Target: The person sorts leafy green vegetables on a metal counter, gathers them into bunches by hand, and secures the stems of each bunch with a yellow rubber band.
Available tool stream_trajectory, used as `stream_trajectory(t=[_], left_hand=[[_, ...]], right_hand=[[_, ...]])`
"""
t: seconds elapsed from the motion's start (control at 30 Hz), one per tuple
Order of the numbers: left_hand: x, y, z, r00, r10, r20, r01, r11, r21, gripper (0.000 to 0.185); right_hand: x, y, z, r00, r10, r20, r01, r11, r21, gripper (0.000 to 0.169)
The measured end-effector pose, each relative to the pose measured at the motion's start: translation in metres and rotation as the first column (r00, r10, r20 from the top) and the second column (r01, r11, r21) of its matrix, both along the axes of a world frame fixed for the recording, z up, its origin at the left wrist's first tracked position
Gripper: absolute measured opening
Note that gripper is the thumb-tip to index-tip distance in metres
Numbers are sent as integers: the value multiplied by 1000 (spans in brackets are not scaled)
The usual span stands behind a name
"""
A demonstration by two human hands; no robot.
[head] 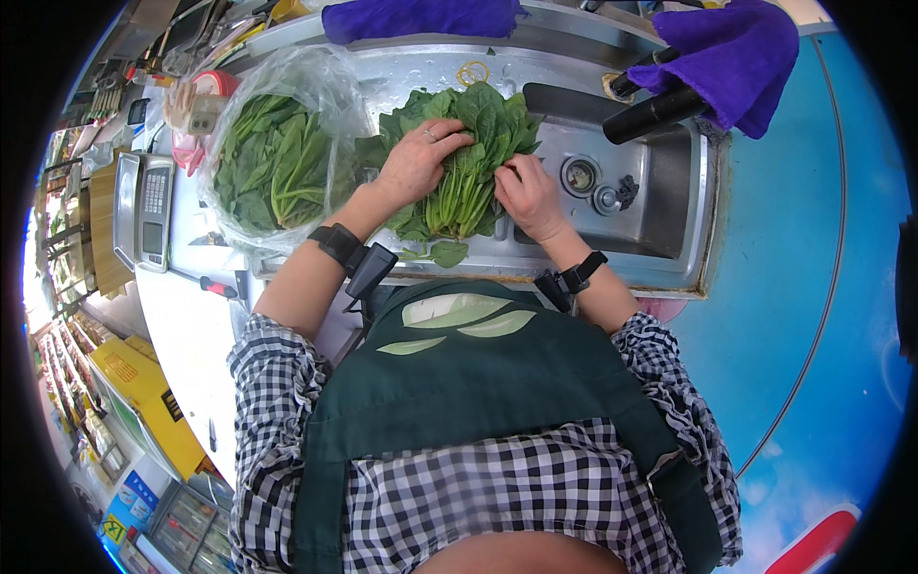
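A pile of leafy greens with pale green stems (459,194) lies on the metal draining surface (394,68), left of the sink basin. My left hand (422,159), with a ring on one finger, rests on the upper left of the pile, its fingertips among the leaves. At the right edge of the same pile, the curled fingers of my right hand (528,192) touch the leaves and stems; whether they pinch any is hidden. More greens (276,161) fill an open clear plastic bag (337,93) to the left. Yellow rubber bands (473,73) lie behind the pile.
The sink basin (660,194) holds a drain (579,176) and a metal strainer (607,200). A purple cloth (753,64) drapes the black faucet (649,118); another purple cloth (423,20) lies behind. At left are a digital scale (152,208) and a red-and-black-handled tool (219,288).
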State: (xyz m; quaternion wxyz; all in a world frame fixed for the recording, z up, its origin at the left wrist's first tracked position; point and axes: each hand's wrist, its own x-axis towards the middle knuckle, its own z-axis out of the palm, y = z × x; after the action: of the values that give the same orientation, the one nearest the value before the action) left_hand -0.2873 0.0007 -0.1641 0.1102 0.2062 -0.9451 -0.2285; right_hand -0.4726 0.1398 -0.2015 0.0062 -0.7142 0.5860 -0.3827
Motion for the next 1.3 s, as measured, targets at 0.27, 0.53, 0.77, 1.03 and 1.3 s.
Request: stream_trajectory(t=[0.27, 0.53, 0.77, 1.03, 1.3], left_hand=[[6, -3, -6, 998, -45, 33, 46, 999, -26, 41], [8, 8, 1, 1000, -14, 8, 14, 997, -71, 49], [21, 23, 34, 986, 158, -54, -156, 987, 45, 63], [33, 67, 1, 660, 641, 391, -591, 123, 797, 71], [16, 49, 1, 772, 573, 274, -166, -234, 958, 62]], right_hand=[[-2, -2, 9, 998, 25, -53, -36, 975, -217, 22], [-3, 2, 0, 983, 51, 174, -72, 991, 115, 22], [-11, 31, 15, 886, -54, 461, -50, 976, 212, 16], [2, 37, -6, 212, -652, 728, -530, 549, 646, 40], [34, 11, 18, 325, -332, 885, -552, 694, 463, 53]])
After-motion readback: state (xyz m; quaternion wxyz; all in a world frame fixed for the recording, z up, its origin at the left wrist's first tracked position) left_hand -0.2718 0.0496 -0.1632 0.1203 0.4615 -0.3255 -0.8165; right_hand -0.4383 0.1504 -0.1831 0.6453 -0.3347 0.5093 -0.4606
